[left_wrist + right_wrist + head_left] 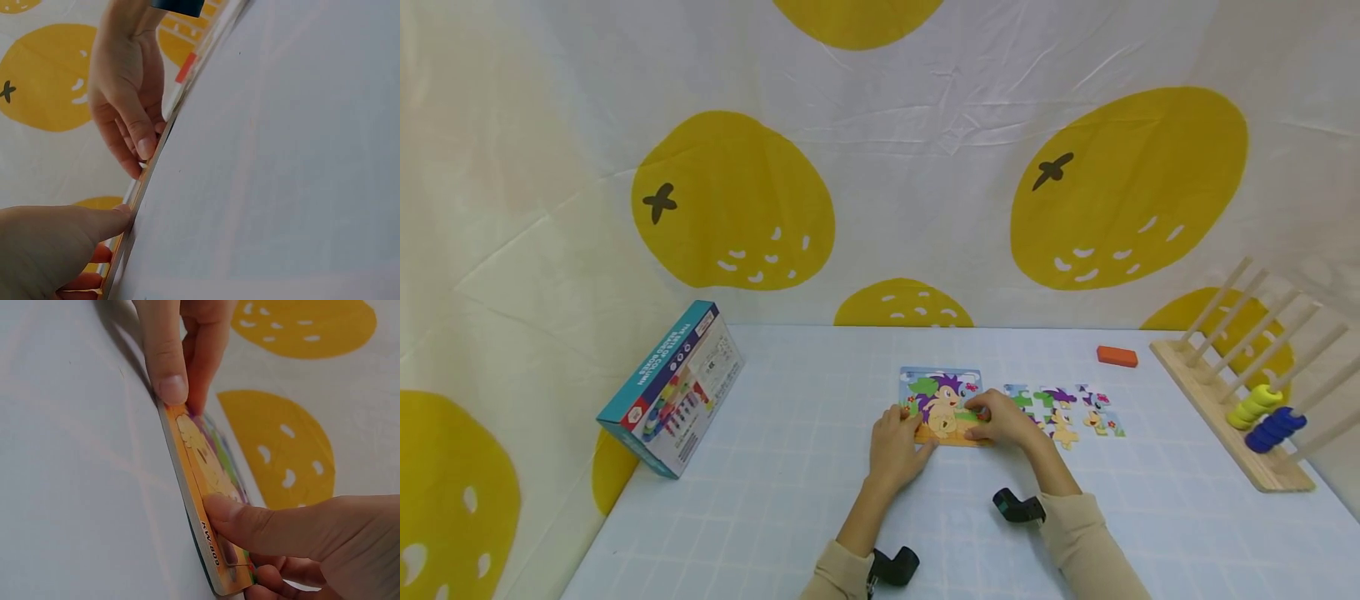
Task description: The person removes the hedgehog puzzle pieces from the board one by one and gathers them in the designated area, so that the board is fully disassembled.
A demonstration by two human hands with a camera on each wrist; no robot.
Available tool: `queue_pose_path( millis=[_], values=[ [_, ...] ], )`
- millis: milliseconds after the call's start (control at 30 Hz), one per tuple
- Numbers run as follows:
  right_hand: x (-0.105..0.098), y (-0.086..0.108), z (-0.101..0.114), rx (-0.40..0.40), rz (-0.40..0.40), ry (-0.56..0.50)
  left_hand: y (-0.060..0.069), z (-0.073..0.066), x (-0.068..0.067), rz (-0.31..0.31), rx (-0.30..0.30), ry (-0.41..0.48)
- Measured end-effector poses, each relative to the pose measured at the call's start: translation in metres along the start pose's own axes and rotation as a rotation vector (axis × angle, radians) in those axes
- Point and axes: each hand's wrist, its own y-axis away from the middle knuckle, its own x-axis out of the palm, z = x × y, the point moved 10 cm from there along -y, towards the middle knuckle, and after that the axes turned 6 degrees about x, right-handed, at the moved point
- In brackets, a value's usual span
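Note:
A picture puzzle board (949, 427) with a purple-haired cartoon figure lies flat at the middle of the table. My left hand (895, 450) grips its left near corner, thumb (172, 389) at the near edge and fingertips over the left side. My right hand (1006, 421) holds the right side, its thumb (224, 507) on the board's face beside the printed letters and the other fingers bent at the edge. Whether a loose piece lies under those fingers is hidden. Loose puzzle pieces (1063, 435) are spread just right of the right hand.
A blue and white toy box (688, 400) stands tilted at the left. An orange-red block (1117, 357) lies at the back right. At the far right is a wooden rack (1217, 400) of upright pegs with yellow-green rings (1253, 407) and blue rings (1275, 429).

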Motion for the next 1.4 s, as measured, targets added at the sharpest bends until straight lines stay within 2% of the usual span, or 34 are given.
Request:
queue_pose_path(
  millis=[133,367,567,700,1000,1400],
  values=[
    [0.001,-0.002,-0.003,0.035,0.002,-0.010,-0.001,0.000,-0.002,-0.017,-0.005,-0.005],
    [0.004,-0.006,-0.011,0.134,0.050,-0.040,-0.001,0.000,-0.001,-0.016,-0.017,0.007],
    [0.005,-0.010,-0.010,0.150,0.094,-0.079,-0.001,0.001,0.000,-0.026,-0.028,0.002],
    [0.005,-0.010,-0.010,0.159,0.099,-0.083,-0.002,0.002,0.000,-0.056,-0.028,0.001],
    [0.003,-0.008,-0.009,0.147,0.082,-0.094,-0.003,0.000,-0.004,-0.110,-0.072,-0.012],
    [-0.001,-0.007,-0.006,0.088,0.001,-0.133,-0.009,-0.002,-0.003,-0.161,-0.183,-0.069]
  ],
)
